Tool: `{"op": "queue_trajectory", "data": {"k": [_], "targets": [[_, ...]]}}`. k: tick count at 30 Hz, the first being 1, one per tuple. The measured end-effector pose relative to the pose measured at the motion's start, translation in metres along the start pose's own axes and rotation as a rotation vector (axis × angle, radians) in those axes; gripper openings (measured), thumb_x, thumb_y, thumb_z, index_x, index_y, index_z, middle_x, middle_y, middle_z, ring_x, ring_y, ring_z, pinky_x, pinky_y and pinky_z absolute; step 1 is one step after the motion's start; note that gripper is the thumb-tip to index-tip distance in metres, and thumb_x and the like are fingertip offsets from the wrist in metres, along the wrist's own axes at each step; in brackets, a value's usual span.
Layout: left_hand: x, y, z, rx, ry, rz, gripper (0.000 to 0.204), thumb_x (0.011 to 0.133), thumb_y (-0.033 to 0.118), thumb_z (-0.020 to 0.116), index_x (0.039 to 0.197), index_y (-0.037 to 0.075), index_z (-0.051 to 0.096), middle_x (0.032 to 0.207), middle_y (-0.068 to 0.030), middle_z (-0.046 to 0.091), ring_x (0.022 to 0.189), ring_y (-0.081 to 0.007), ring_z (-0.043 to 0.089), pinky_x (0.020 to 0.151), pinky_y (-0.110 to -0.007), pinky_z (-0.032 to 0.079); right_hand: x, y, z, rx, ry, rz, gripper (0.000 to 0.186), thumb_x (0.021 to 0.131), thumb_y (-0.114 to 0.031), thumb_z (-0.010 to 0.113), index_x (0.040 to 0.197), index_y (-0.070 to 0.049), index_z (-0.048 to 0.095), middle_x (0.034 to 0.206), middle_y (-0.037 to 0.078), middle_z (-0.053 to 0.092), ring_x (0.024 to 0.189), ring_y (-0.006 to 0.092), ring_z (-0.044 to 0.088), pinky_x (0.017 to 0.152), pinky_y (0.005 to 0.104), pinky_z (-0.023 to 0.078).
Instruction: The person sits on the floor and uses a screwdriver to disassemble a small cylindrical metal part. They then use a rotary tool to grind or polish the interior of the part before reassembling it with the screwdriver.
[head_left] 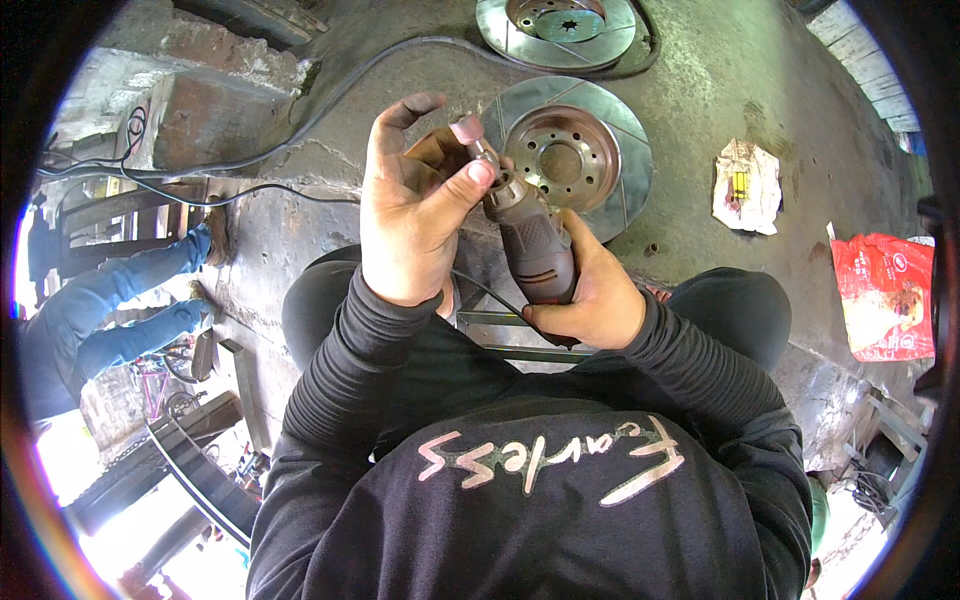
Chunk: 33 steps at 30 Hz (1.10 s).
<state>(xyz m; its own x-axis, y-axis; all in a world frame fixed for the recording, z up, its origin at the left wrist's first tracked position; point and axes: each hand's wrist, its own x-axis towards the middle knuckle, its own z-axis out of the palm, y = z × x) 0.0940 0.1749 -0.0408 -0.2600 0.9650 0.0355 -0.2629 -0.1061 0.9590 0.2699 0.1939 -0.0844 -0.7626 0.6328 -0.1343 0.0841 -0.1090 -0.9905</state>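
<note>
My right hand (600, 298) wraps round the rear of a dark grey rotary tool (538, 245), its nose pointing up and to the left. A pink grinding stone (466, 128) sits on the short metal shank at that nose. Around the shank and collet closes my left hand (408, 225), thumb pressed against it and index finger raised beside the stone. Some of the left fingers are hidden behind the tool. Just beyond, a slotted brake disc (632, 150) with a rusty-brown hub lies on the floor, partly covered by the tool and my hands.
A second brake disc (620, 45) lies farther off. Grey cable (350, 75) crosses the floor at the upper left. To the right are a crumpled paper (745, 190) and a red bag (885, 300). A person in jeans (140, 290) stands at the left.
</note>
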Motion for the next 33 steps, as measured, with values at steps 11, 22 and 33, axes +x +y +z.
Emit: {"op": "queue_trajectory", "data": {"k": [11, 22, 33], "targets": [[-0.002, -0.006, -0.001, -0.014, 0.028, 0.045, 0.044, 0.081, -0.002, 0.056, 0.122, 0.005, 0.038, 0.103, -0.0070, 0.051, 0.090, -0.0233, 0.055, 0.081, -0.040, 0.047, 0.001, 0.000, 0.001, 0.010, 0.011, -0.023, 0.075, 0.062, 0.000, 0.070, 0.124, 0.002, 0.029, 0.107, 0.012, 0.051, 0.097, 0.0155, 0.051, 0.085, 0.0295, 0.041], [-0.001, -0.007, 0.001, -0.107, -0.014, 0.071, 0.044, 0.082, -0.006, 0.051, 0.122, 0.004, 0.034, 0.110, -0.0115, 0.049, 0.093, -0.0216, 0.055, 0.083, -0.035, 0.046, 0.001, -0.008, 0.000, 0.061, 0.009, 0.016, 0.076, 0.062, -0.002, 0.070, 0.125, 0.002, 0.029, 0.108, 0.014, 0.052, 0.098, 0.0176, 0.053, 0.086, 0.0298, 0.043], [-0.002, 0.002, 0.008, -0.245, 0.010, -0.039, 0.050, 0.082, -0.001, 0.055, 0.127, 0.004, 0.034, 0.102, -0.0085, 0.051, 0.092, -0.0257, 0.055, 0.082, -0.039, 0.046, 0.002, -0.014, 0.001, 0.139, 0.010, -0.026, 0.076, 0.064, -0.007, 0.072, 0.127, 0.002, 0.030, 0.114, 0.015, 0.053, 0.105, 0.0207, 0.054, 0.091, 0.0310, 0.042]]}}
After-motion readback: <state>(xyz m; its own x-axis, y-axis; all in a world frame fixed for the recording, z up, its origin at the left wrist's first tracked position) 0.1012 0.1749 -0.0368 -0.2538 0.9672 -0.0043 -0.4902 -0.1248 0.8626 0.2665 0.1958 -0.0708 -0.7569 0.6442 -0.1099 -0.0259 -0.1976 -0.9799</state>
